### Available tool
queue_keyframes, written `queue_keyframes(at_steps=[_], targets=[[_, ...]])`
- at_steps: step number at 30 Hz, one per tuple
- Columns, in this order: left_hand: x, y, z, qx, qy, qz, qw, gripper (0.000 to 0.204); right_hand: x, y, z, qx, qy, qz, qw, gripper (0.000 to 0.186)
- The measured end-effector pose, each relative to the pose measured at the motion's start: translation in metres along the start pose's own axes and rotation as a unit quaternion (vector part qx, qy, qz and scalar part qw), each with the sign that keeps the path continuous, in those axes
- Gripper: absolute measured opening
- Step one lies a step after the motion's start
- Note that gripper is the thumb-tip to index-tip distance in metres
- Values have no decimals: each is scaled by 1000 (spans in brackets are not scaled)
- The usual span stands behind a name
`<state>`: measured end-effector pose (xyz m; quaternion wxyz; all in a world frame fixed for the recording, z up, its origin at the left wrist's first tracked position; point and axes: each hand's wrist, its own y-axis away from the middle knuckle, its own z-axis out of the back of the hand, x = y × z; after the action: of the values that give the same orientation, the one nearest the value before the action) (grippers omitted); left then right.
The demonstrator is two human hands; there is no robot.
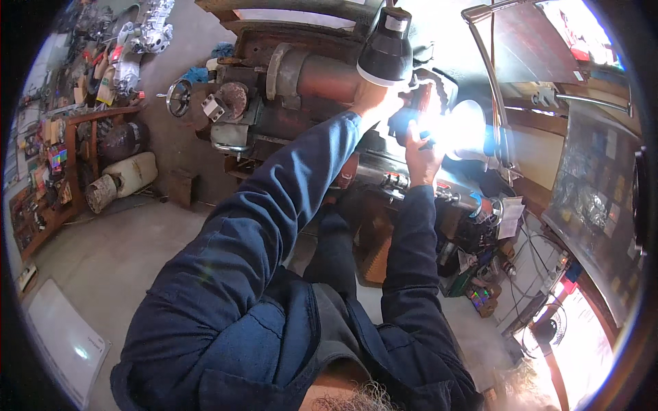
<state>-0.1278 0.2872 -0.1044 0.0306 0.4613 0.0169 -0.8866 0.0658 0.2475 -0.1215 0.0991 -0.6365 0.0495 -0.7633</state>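
A metal machine with a red cylinder (322, 85) and a chrome handwheel (178, 97) stands before me. My left hand (373, 103) reaches to its upper middle, just beneath a black lamp head (384, 44); its fingers are hidden by the lamp and glare. My right hand (421, 154) is closed at a reddish machine part (430, 103), beside a glowing white lamp (466, 127); glare hides exactly what its fingers hold. Below my right hand runs a steel rail with fittings (394, 179).
A wooden rack (75, 123) crowded with parts lines the left wall, with cylinders (133, 171) on the floor. A white board (65, 342) lies lower left. A jointed lamp arm (497, 103) rises at right, near hanging cables (531, 243) and a plastic-covered panel (586, 198).
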Motion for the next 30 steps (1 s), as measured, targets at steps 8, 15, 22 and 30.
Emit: queue_keyframes(at_steps=[8, 15, 22, 30], targets=[[-5, 0, 13, 22, 7, -31, 999, 32, 61, -21, 11, -175, -854, -490, 16, 38], [1, -4, -2, -25, -36, -11, 999, 36, 16, -8, 13, -163, -858, -472, 123, 39], [0, -8, 3, 49, -53, 7, 997, 42, 19, -7, 15, -178, -861, -477, 8, 42], [-2, 2, 0, 14, 120, 62, 991, 34, 3, -4, 12, -135, -884, -437, -99, 47]])
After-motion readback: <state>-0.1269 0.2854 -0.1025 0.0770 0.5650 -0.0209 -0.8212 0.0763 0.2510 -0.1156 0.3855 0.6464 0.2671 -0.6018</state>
